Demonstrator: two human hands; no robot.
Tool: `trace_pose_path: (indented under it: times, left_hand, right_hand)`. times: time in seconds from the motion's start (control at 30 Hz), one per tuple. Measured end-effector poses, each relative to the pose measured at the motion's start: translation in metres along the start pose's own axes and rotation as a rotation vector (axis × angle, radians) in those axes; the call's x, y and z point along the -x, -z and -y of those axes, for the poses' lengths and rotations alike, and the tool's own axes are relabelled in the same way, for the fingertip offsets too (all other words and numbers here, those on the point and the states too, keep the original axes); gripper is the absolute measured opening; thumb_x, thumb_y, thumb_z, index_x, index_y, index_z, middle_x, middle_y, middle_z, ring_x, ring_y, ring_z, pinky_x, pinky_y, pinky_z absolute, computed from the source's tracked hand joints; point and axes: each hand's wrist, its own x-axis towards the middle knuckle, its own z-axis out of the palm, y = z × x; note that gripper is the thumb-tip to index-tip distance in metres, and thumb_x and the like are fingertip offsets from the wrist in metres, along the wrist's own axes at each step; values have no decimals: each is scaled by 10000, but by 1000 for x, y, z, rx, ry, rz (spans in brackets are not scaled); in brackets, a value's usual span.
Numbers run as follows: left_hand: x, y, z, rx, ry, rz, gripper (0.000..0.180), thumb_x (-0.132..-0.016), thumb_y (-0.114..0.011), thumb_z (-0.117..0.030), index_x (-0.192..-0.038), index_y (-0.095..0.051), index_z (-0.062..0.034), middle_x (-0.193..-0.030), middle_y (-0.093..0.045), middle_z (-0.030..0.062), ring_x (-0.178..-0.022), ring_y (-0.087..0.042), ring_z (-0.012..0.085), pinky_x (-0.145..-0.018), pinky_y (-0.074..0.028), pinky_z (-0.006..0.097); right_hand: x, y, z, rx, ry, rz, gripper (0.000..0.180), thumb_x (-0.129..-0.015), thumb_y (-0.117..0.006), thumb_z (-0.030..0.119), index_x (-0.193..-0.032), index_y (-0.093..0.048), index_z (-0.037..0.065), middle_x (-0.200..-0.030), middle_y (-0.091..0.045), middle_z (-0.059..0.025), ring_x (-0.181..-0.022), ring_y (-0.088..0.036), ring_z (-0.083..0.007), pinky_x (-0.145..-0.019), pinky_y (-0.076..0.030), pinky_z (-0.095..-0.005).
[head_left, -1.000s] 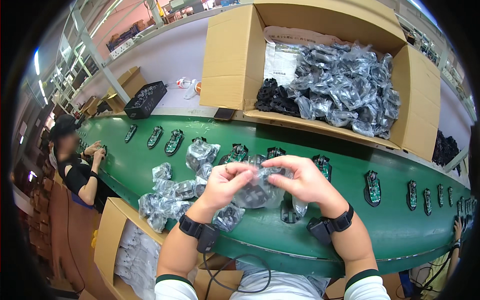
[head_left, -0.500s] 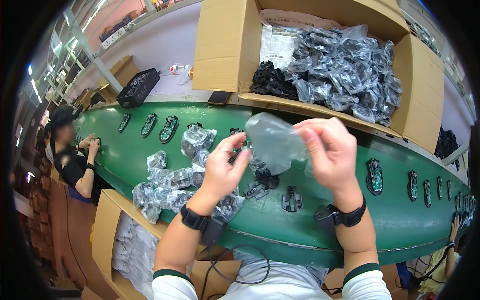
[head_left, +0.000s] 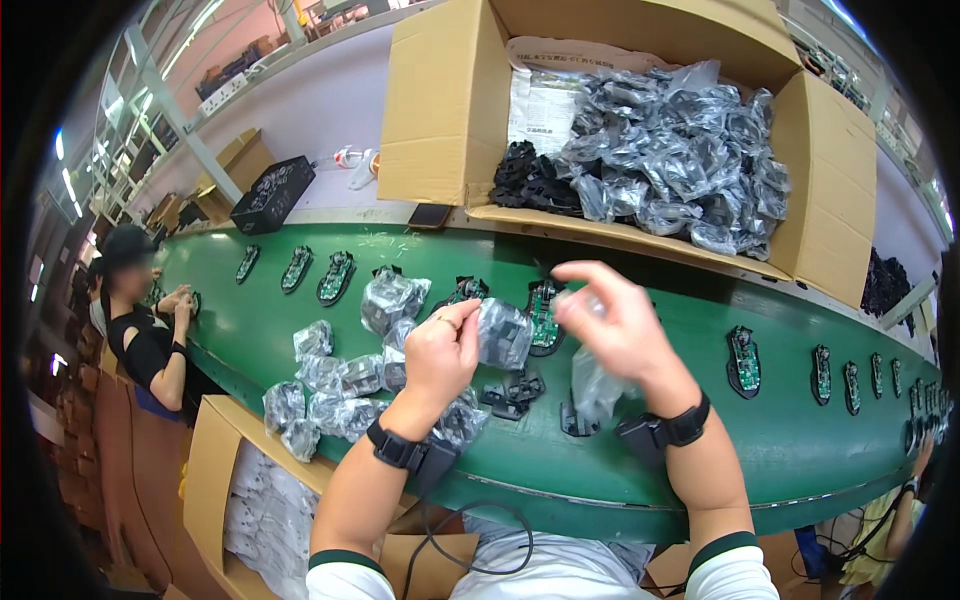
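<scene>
Green conveyor belt (head_left: 300,330), busy on all sides.
A big open cardboard box (head_left: 450,110) sits beyond it, heaped with bagged parts (head_left: 690,165); circuit boards (head_left: 335,277) ride along the belt, and another worker (head_left: 140,330) stands at far left.

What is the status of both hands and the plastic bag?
Left hand pinching small bagged part. Right hand raised, clear bag hanging beneath. Loose black parts on belt below.
</scene>
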Motion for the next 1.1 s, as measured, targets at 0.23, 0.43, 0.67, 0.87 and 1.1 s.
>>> trace_pose_path:
  times: [0.23, 0.43, 0.67, 0.87, 1.1]
  left_hand:
    - [-5, 16, -28, -10, -128, 0, 71, -847, -761, -20, -908, -726, -33, -789, -715, 120, -654, -689, 261, -596, -540, 333]
    - [-4, 27, -38, 167, 76, 84, 39, -862, -760, -32, -895, -741, -24, -748, -675, 74, -603, -628, 181, -574, -496, 280]
    - [-11, 43, -31, 246, 24, 154, 36, -889, -733, -49, -901, -743, -16, -854, -656, 75, -780, -620, 175, -702, -493, 310]
    - [-10, 49, -38, 402, -19, 184, 32, -878, -741, -18, -907, -736, -30, -871, -649, 68, -779, -613, 172, -699, -487, 294]
    - [-10, 45, -38, 368, -130, 156, 68, -870, -756, 10, -920, -741, -35, -871, -671, 81, -750, -633, 166, -656, -506, 300]
  right_hand:
    - [12, -34, -4, 378, -9, 61, 737, -812, -784, 558, -1267, -591, 12, -1063, -711, -177, -1002, -700, -359, -867, -550, -433]
    - [17, -32, 2, 233, 148, 7, 385, -853, -771, 369, -1007, -703, 23, -947, -717, -159, -893, -706, -349, -784, -561, -429]
    - [12, -14, -7, 314, 258, 31, 129, -908, -696, 121, -979, -771, 44, -881, -722, -126, -780, -703, -307, -687, -562, -385]
    - [16, 1, 20, 200, 331, -50, 136, -884, -726, 55, -1008, -769, 21, -942, -718, -115, -749, -699, -246, -660, -554, -328]
    - [18, 6, 26, 318, 395, 97, 146, -864, -731, 29, -1003, -775, 28, -959, -727, -124, -812, -718, -241, -704, -572, -323]
